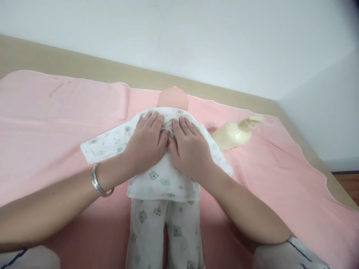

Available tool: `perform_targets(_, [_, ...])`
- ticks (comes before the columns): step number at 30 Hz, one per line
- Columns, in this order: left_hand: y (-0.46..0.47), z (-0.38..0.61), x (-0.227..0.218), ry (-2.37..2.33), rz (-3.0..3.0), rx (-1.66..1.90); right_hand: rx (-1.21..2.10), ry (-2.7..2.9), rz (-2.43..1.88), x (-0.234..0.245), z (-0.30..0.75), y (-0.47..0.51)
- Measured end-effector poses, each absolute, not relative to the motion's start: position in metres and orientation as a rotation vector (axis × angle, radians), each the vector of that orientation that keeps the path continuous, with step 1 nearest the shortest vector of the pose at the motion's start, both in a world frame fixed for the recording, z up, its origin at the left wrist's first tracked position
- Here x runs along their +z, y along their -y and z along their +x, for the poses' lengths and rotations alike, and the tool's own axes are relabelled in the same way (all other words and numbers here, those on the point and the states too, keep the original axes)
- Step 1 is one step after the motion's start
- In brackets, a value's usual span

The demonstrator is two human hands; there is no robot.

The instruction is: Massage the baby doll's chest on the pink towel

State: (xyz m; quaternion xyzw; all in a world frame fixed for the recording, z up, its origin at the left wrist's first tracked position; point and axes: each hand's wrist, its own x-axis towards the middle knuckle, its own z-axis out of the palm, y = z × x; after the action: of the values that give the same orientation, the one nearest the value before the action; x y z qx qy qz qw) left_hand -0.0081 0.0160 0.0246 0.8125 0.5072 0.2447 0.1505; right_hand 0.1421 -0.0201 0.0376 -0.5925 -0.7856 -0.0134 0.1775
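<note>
close in, white bear-print cotton trousers [157, 231]; next, the matching white top [162, 181] lies under my left hand [147, 141] and right hand [190, 148], both flat, unclenched, thumbs touching mid-chest. beyond, a cream baby bottle [232, 135] on the pink blanket [56, 130].

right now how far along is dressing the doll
Done: trousers on the legs, top on the doll. In hand: left hand and right hand meet at the chest, fingers on the top's front, seemingly closing it. Left: the closure is hidden under the hands, so likely fastening; the cream bottle lies untouched on the pink blanket.
</note>
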Motion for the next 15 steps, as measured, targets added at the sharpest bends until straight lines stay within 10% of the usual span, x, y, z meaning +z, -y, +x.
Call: perform_targets(15, [-0.003, -0.002, 0.025, -1.393, 2.174, 0.761, 0.075, 2.187, -1.659, 0.032, 0.15, 0.007])
